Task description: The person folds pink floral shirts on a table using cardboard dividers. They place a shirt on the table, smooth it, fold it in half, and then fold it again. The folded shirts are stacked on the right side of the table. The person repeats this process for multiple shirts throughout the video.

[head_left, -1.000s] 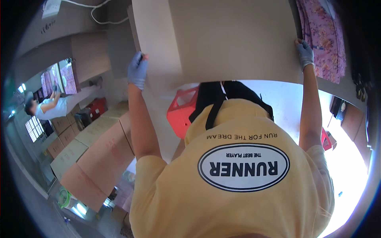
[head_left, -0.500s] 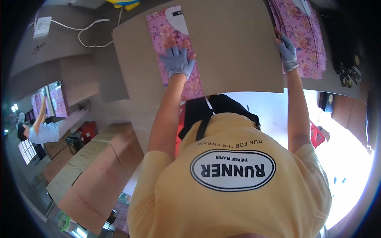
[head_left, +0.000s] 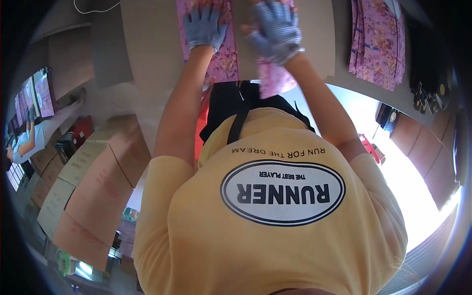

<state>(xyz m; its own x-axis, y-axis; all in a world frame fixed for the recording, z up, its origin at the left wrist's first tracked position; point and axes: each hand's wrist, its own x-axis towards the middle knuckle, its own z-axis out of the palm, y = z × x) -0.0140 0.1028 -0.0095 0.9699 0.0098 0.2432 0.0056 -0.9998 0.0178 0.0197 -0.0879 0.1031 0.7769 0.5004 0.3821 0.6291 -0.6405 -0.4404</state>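
On the grey-brown board [head_left: 152, 44] lies a long, flat pink floral piece [head_left: 223, 66]. My left hand [head_left: 204, 29], in a grey-blue fingerless glove, rests on it with the fingers spread. Just to its right, my right hand [head_left: 276, 32], gloved alike and smeared by motion, has hold of a second pink floral piece [head_left: 275, 81]. The lower end of this piece hangs past the board's near edge. Most of it is covered by the hand. Farther right stands a stack of pink floral pieces [head_left: 378, 49], slightly fanned.
Dark items with round metallic parts [head_left: 427, 96] lie beyond the stack at the far right. Large cardboard boxes [head_left: 93, 191] stand at the lower left. Another person [head_left: 29, 140] works with similar pink pieces at the far left. A white cable [head_left: 98, 10] crosses the upper left.
My right hand has come left from the stack with a pink floral piece. My left hand stays spread on its piece. The whole view has shifted, and the board sits higher in it.
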